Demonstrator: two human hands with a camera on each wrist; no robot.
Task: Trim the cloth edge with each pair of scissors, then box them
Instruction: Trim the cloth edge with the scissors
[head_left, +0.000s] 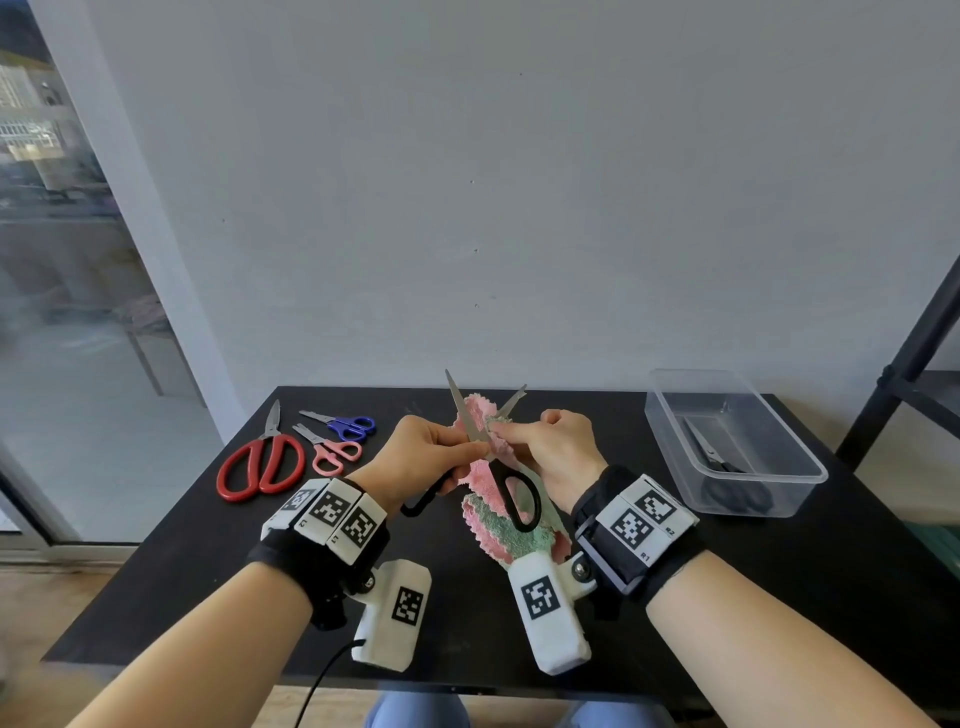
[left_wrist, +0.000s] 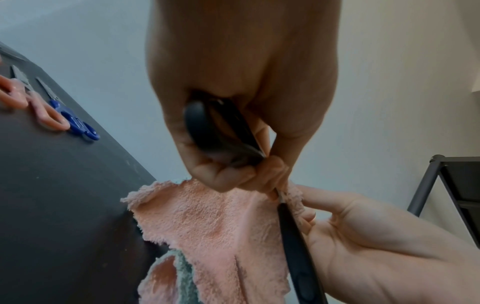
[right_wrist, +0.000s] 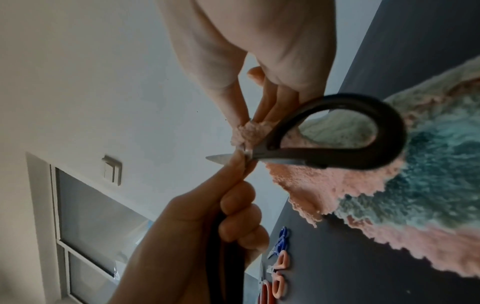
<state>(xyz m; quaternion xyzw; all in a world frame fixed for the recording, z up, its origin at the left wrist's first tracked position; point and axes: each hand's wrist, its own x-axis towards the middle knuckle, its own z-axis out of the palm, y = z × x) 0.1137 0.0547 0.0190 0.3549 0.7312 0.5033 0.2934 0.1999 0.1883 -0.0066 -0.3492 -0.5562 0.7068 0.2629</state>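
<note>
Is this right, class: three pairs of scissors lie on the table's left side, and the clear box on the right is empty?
One thing is wrong: the clear box is not empty. The head view shows a black-handled pair inside. The three pairs on the table are right.

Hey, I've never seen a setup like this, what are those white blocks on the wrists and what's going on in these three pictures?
A person wears cameras: one on the head, one in each white wrist block. The big picture is the head view; the others look along each hand. The left hand grips one handle of the open black scissors; the right hand pinches the pink cloth between the blades. On the black table lie red scissors, pink scissors and blue scissors. A clear plastic box already holds another black pair.
</note>
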